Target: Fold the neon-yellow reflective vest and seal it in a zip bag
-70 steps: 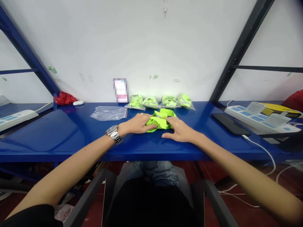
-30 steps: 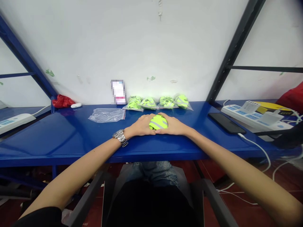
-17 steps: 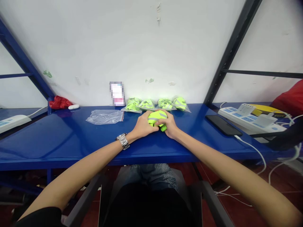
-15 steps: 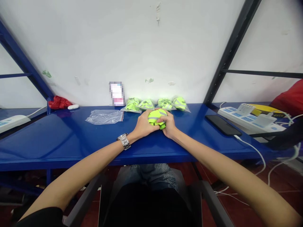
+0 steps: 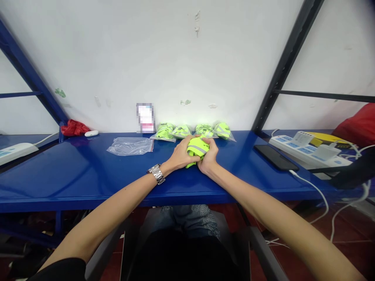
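Note:
Both my hands are wrapped round a neon yellow-green cloth with grey reflective stripes (image 5: pixel 197 149), bunched into a tight bundle just above the blue table (image 5: pixel 88 175). My left hand (image 5: pixel 180 155), with a metal watch on its wrist, grips the bundle's left side. My right hand (image 5: pixel 209 156) grips its right side, fingers curled over the top. Behind the hands, several bagged neon bundles (image 5: pixel 181 131) lie in a row along the wall. An empty clear plastic bag (image 5: pixel 130 145) lies flat to the left.
A black phone (image 5: pixel 275 157) with a white cable lies at the right, beside white power strips (image 5: pixel 310 145). A red cloth (image 5: pixel 73 128) and a small white object (image 5: pixel 91 133) sit at the back left. Another power strip (image 5: pixel 14 150) is at the far left.
The cloth went from loosely spread on the table to a tight bundle. Both hands closed round it, lifted it slightly and squeezed it between them.

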Available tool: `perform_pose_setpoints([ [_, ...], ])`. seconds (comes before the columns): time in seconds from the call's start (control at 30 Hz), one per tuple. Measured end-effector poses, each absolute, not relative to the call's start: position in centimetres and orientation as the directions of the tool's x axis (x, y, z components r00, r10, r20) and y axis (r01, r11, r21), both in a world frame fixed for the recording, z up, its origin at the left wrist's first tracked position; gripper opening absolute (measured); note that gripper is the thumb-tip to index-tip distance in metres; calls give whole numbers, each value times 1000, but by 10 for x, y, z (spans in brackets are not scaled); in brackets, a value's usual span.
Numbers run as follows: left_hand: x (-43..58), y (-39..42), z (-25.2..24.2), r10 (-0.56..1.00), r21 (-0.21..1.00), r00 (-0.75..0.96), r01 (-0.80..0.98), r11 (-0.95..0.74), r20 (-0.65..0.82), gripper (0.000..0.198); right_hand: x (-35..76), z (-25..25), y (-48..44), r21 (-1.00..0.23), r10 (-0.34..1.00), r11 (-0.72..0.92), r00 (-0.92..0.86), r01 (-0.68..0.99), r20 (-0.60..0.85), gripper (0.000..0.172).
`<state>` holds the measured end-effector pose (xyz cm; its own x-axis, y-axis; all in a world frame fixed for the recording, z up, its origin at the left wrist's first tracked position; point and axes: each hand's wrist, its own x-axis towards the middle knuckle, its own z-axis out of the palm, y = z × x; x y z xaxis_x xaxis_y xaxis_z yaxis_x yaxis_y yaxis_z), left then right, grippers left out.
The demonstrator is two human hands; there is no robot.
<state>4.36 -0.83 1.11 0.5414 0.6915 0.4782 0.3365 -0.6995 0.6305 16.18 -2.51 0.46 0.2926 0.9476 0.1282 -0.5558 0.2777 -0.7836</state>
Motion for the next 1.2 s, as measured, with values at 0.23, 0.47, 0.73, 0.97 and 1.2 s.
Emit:
perform_pose_setpoints([
  [0.23, 45, -11, 4, 625, 713, 540, 63, -698, 564, 77, 156, 9, -34, -771, 966, 249, 213, -586, 150, 41],
  [0.47, 43, -11, 6, 662, 666, 456, 182, -724, 595, 76, 157, 13, -31, -804, 962, 271, 164, -529, 217, 49],
  [0.73, 41, -17, 13, 646, 600, 488, 274, -752, 587, 86, 161, 7, -28, -808, 983, 180, 86, -561, 159, 45],
  [0.97, 29, -15, 13, 602, 600, 536, 207, -773, 592, 92, 162, 13, -37, -881, 986, 95, -76, -464, 146, 44],
  [1.2, 39, -20, 12, 627, 538, 392, 322, -779, 673, 84, 162, 15, -29, -792, 985, 89, -65, -604, 160, 35],
])
